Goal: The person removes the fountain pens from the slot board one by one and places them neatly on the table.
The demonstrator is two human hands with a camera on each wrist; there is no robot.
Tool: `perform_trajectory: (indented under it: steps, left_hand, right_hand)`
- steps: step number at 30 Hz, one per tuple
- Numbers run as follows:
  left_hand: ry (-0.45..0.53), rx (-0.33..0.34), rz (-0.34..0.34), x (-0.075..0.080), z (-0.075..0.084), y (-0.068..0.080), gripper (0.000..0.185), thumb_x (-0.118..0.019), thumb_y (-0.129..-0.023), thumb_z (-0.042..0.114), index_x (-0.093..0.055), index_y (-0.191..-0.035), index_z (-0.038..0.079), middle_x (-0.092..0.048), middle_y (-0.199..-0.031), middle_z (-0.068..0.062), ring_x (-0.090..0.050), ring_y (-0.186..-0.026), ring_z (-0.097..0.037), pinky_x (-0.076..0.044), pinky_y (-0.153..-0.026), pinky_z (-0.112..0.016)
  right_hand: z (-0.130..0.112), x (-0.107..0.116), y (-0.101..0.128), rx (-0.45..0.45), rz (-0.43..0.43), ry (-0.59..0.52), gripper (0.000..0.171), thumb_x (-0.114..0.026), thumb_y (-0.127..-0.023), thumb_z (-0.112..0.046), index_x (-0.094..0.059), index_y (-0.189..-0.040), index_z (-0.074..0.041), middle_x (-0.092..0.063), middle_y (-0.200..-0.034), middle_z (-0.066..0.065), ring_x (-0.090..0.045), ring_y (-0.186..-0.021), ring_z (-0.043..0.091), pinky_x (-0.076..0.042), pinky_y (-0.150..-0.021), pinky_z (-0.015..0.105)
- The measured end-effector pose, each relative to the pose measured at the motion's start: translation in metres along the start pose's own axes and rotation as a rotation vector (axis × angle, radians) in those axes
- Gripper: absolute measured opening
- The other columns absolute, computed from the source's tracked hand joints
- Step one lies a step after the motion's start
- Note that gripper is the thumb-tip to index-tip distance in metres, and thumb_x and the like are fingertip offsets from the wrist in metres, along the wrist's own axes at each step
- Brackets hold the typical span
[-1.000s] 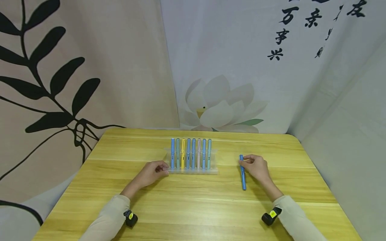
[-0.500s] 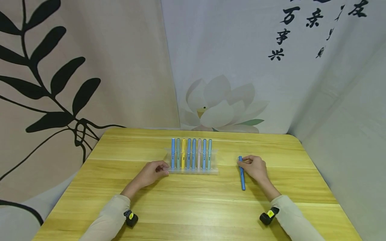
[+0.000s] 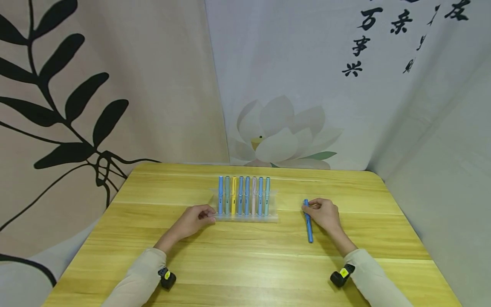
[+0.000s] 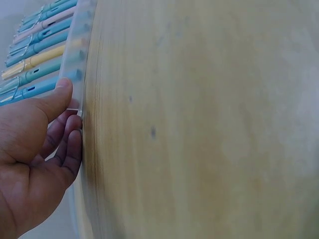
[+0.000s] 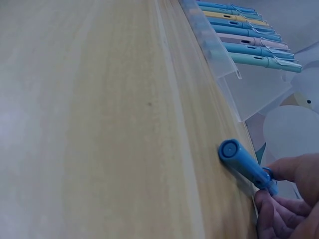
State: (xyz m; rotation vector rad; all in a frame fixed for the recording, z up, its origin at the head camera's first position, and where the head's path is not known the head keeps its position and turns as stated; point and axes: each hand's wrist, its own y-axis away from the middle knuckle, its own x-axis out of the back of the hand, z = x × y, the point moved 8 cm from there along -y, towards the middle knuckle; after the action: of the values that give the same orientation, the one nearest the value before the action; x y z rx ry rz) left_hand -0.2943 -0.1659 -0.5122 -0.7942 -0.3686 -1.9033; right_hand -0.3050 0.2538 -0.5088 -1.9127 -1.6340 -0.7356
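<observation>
A clear plastic pen stand (image 3: 245, 218) holds a row of several capped pens, blue, green and pink, with one yellow pen (image 3: 233, 196) among them. At its front left corner, my left hand (image 3: 194, 219) pinches the edge; in the left wrist view the thumb lies on the front lip (image 4: 81, 30) and the other fingers curl beneath. Right of the stand, my right hand (image 3: 325, 213) pinches a blue pen (image 3: 309, 229) near its far, clip end. The right wrist view has that pen's round near end (image 5: 231, 148) facing the camera, low over the tabletop.
A wooden table (image 3: 245, 268) carries everything. Behind it hangs a curtain (image 3: 291, 85) with a printed lotus and black characters. A printed plant on fabric (image 3: 80, 98) rises at the left. The stand's right end holds no pen.
Over the last second my right hand has shifted slightly left and toward me with the blue pen. The left hand stays on the stand's corner.
</observation>
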Motion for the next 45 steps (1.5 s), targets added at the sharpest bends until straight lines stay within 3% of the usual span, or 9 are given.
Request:
perform_trajectory:
  steps: [18, 22, 30, 45]
  left_hand:
    - [-0.01, 0.0, 0.003, -0.001, 0.002, 0.0, 0.015, -0.066, -0.091, 0.019, -0.066, -0.105, 0.013, -0.064, -0.089, 0.006, -0.058, -0.081, -0.01, -0.05, -0.072, -0.025]
    - [-0.004, 0.002, 0.0, -0.001, 0.001, 0.0, 0.015, -0.065, -0.091, 0.018, -0.066, -0.105, 0.013, -0.063, -0.09, 0.005, -0.058, -0.081, -0.011, -0.05, -0.072, -0.026]
    - [0.008, 0.018, -0.001, -0.001, -0.002, 0.001, 0.015, -0.066, -0.091, 0.019, -0.066, -0.105, 0.014, -0.064, -0.09, 0.007, -0.059, -0.081, -0.01, -0.051, -0.072, -0.025]
    - [-0.007, -0.004, 0.0, -0.001, -0.002, 0.0, 0.017, -0.065, -0.092, 0.021, -0.066, -0.107, 0.014, -0.063, -0.09, 0.007, -0.059, -0.082, -0.01, -0.05, -0.074, -0.026]
  right_hand:
    - [0.0, 0.002, 0.0, 0.01, 0.006, 0.033, 0.032, -0.074, -0.083, -0.035, -0.072, -0.098, -0.006, -0.069, -0.08, 0.006, -0.062, -0.066, 0.017, -0.047, -0.057, 0.031]
    - [-0.002, 0.005, 0.001, 0.022, 0.002, 0.012, 0.033, -0.073, -0.084, -0.034, -0.071, -0.103, -0.007, -0.07, -0.086, 0.008, -0.064, -0.069, 0.017, -0.049, -0.058, 0.03]
    - [-0.027, 0.015, 0.007, 0.136, -0.01, -0.036, 0.04, -0.07, -0.086, -0.037, -0.068, -0.114, -0.008, -0.07, -0.098, 0.008, -0.066, -0.086, 0.026, -0.054, -0.064, 0.033]
    - [-0.071, 0.012, 0.022, 0.268, -0.086, -0.189, 0.04, -0.068, -0.086, -0.044, -0.066, -0.116, -0.018, -0.071, -0.102, 0.001, -0.065, -0.088, 0.019, -0.054, -0.073, 0.032]
